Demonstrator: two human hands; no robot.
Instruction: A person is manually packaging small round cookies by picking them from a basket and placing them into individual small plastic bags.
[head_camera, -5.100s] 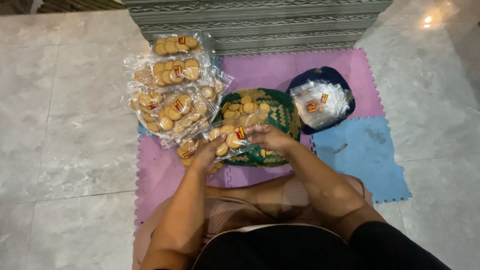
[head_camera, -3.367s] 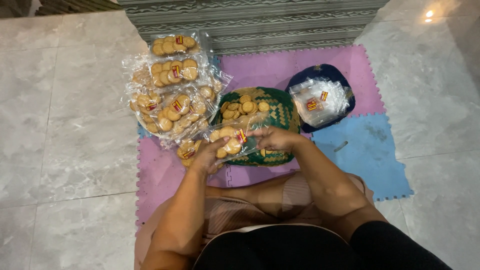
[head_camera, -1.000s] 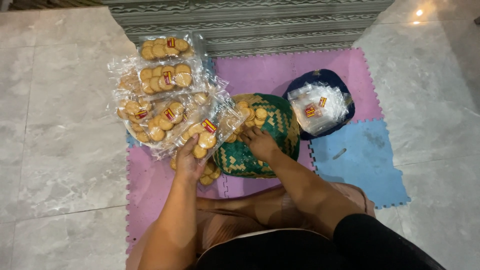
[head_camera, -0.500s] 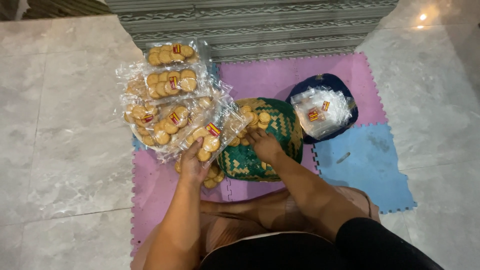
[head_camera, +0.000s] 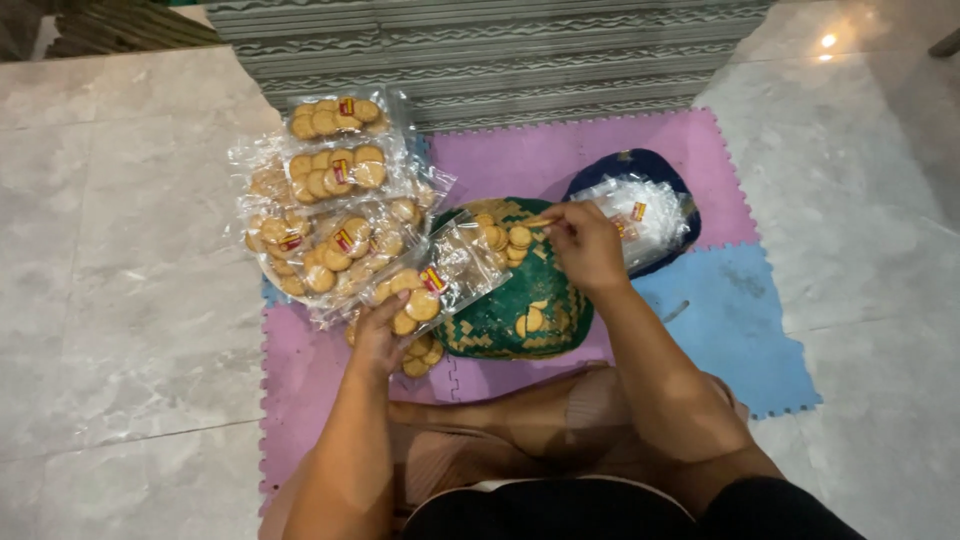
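Note:
My left hand (head_camera: 380, 335) grips the lower end of a clear plastic bag of round biscuits (head_camera: 432, 283), tilted with its mouth toward a green woven basket (head_camera: 500, 322). Loose biscuits (head_camera: 503, 240) lie in the basket's far part and a few near its front. My right hand (head_camera: 587, 247) hovers over the basket's far right rim, fingers pinched on what looks like a biscuit (head_camera: 539, 222) seen edge-on. My legs are folded under the basket's near side.
A pile of filled biscuit bags (head_camera: 330, 190) lies left of the basket. Right of it, a dark blue bowl (head_camera: 640, 160) holds empty clear bags (head_camera: 650, 208). All rest on pink (head_camera: 520, 150) and blue (head_camera: 730, 320) foam mat tiles on a grey tiled floor; ridged grey steps (head_camera: 500, 50) are beyond.
My right hand let go of the bag, reached into the basket, and has now lifted up and to the right with a biscuit. My left hand keeps holding the bag alone.

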